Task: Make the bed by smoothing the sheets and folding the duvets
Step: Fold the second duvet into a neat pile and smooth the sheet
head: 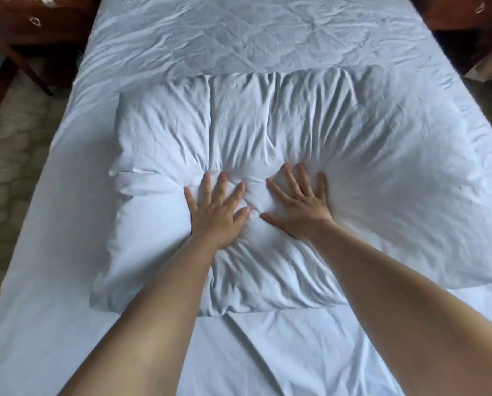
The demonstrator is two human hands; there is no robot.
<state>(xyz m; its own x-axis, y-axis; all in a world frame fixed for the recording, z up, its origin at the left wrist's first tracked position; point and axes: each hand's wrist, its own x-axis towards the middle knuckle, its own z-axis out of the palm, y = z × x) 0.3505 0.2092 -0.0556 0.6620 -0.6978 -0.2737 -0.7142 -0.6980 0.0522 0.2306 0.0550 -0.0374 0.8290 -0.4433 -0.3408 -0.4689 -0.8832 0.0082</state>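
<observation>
Head view: pressing-down step, by the look of it, on a folded duvet [310, 172] lying as a puffy white rectangle across the middle of the bed, well short of the head end and nearer the right edge than the left. Left hand [214, 214] and right hand [297, 208] both flat on the duvet's near-centre, palms down, fingers spread and straight, gripping nothing, thumbs pointing toward each other with a narrow strip of cloth between. Deep radiating creases around both palms, so real weight seemingly going in. Forearms reaching forward from the foot end, converging toward the centre. Sheet [267, 41] beyond the duvet, toward the head end, crumpled in many fine wrinkles; sheet near the foot edge flatter, with a few long diagonal folds. Likely next: sliding the palms outward toward the left and right edges of the duvet to push air and creases out, keeping fingers flat rather than pinching, then smoothing that far wrinkled stretch. Dark wooden furniture [33, 27] beside the left head corner, more at the right.
</observation>
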